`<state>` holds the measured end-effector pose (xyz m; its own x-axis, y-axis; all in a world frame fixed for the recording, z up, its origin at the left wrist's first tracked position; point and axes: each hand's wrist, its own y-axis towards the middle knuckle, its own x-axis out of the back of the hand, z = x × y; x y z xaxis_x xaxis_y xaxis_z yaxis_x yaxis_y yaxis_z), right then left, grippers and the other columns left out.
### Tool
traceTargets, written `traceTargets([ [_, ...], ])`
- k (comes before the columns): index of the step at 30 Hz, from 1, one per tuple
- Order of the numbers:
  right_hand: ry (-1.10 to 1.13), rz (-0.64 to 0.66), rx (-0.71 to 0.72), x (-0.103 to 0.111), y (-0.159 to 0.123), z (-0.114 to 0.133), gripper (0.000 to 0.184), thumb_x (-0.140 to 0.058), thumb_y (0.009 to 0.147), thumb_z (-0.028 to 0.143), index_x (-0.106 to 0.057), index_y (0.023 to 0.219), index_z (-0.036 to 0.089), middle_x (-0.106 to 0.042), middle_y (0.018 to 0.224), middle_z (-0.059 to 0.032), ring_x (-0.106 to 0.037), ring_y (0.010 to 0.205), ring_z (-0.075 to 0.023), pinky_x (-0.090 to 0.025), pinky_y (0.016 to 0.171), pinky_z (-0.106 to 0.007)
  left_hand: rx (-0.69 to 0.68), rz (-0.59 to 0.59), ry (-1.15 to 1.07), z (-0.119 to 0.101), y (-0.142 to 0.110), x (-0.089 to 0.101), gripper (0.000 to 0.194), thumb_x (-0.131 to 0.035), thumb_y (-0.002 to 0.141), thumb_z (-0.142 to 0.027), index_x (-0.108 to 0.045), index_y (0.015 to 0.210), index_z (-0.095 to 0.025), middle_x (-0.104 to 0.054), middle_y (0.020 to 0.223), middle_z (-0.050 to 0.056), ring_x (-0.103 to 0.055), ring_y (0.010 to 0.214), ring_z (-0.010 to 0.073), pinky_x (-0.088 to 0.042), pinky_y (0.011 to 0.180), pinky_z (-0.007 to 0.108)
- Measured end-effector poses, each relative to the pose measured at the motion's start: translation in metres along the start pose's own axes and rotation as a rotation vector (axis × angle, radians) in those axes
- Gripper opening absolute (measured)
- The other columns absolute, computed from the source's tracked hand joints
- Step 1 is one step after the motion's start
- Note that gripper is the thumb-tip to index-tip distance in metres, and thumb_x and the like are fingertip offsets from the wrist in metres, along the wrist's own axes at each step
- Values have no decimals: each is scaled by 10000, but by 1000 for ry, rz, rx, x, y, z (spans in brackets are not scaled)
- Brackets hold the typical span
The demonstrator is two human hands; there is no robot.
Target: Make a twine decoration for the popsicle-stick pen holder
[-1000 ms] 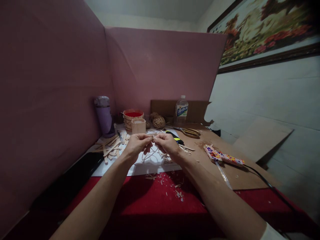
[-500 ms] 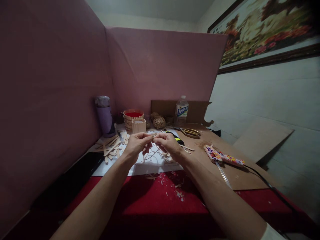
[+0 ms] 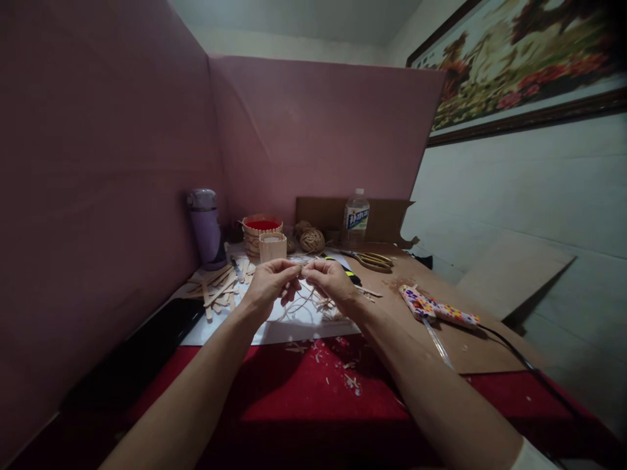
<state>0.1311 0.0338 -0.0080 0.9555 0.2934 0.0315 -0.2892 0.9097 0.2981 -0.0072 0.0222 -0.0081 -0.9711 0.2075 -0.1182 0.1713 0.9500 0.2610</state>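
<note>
My left hand [image 3: 273, 282] and my right hand [image 3: 327, 279] meet fingertip to fingertip above the white paper [image 3: 274, 334]. Each pinches thumb against forefinger on a thin tan bit of twine [image 3: 302, 268], mostly hidden by the fingers. Thin loops of loose twine [image 3: 306, 301] lie on the paper below them. Just behind my left hand stands a small cup of upright wooden sticks [image 3: 273, 249]. A larger stick-covered container with a red inside [image 3: 252, 243] is behind that, and a ball of twine [image 3: 312, 239] rests to its right.
Loose craft sticks [image 3: 218, 290] and a purple bottle [image 3: 204, 232] are at left, near a black phone-like slab [image 3: 147, 346]. Scissors [image 3: 372, 261], a clear bottle [image 3: 356, 219] and a flowered glue gun [image 3: 431, 307] with its cord are at right. Wood shavings [image 3: 350, 378] litter the red cloth.
Both hands stay pinched together in nearly the same place, with only slight finger movement. The view has shifted a little; the things on the table have not moved.
</note>
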Motion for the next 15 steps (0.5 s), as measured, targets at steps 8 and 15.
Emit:
traceTargets([
  [8,64,46,7,4,0,-2,165,-564,663,271,-489,572,156,-368,465,73,-232,383,-34,-129,386,-206,24,26,-65,-1,0,3,267,-710,619,-283,-638,784,-85,-589,525,6,-467,359,66,-285,321,178],
  [15,98,159,3,11,3,-8,211,-576,704,311,-490,592,155,-354,459,72,-226,383,-36,-118,377,-203,80,15,-115,-3,1,5,288,-737,587,-268,-643,795,-93,-584,516,6,-434,349,51,-232,324,163],
])
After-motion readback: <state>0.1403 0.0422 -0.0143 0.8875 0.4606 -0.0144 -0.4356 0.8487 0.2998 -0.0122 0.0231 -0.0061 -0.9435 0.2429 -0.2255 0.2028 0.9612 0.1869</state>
